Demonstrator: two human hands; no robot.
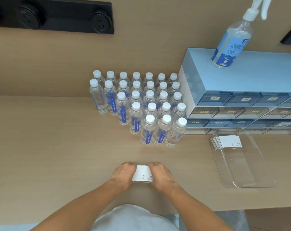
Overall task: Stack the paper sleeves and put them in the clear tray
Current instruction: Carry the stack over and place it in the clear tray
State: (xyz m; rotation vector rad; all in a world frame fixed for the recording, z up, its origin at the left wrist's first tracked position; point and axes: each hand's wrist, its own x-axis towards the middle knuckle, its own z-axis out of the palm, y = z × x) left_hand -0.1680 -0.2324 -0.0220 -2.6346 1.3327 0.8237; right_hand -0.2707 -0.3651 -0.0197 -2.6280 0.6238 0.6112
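- Left hand: low centre, resting on the surface, fingers curled and pressed against the left edge of a stack of paper sleeves; forearm running back toward the lower left.
- Stack of paper sleeves: white, small print along the near edge, squeezed between both hands, lying on the surface near its front edge.
- Right hand: mirrored on the stack's right edge, fingers curled over the far corner, gripping the same stack.
- Power strip: black, set into the back panel at upper left, two round sockets visible.
- Water bottles: clear, white caps, blue labels on many; standing upright in tight rows at centre, the rows stepped so the block narrows toward the front; rightmost bottles just beside the drawer unit.
- Drawer unit: pale blue top, several tiers of translucent drawers with small labels, text too small to read; standing at the right against the back panel.
- Spray bottle: clear with blue-and-white label and white trigger head, upright on top of the drawer unit.
- Clear tray: long, transparent, rounded corners, lying on the surface in front of the drawer unit, well apart from the hands.
- Second stack of sleeves: white, slightly fanned, lying in the tray's far end.
- Dark object: partly cut off at the right edge above the drawer unit, not identifiable.
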